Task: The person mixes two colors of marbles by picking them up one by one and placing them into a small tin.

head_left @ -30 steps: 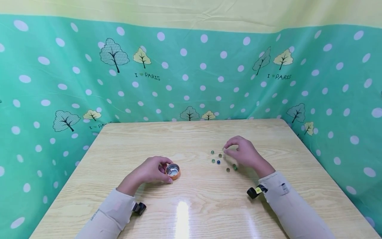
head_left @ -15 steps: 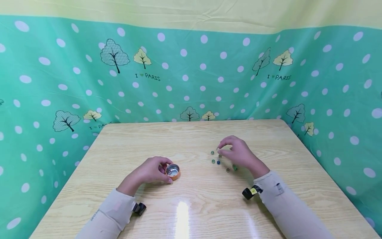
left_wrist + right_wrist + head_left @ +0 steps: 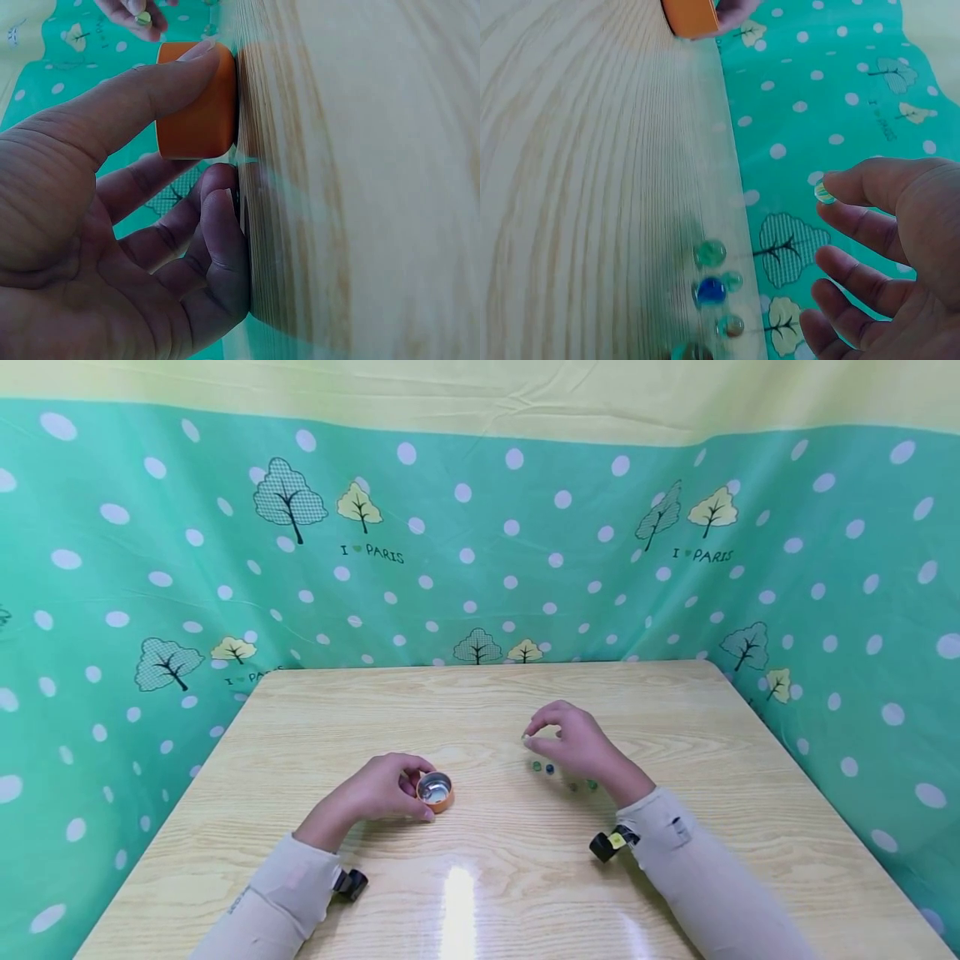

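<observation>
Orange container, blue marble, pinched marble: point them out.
Orange container (image 3: 196, 124), left wrist view, outer side wall.
Blue marble (image 3: 711, 291), right wrist view, middle.
Pinched marble (image 3: 824, 193), right wrist view, exposed side.

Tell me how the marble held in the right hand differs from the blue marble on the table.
Color: the held marble looks pale with yellow-green streaks, while the blue marble is deep blue.
Place: the held marble is pinched in the right hand, up off the table; the blue marble rests on the table, with no hand gripping it.
Shared: both are small, round and shiny.
</observation>
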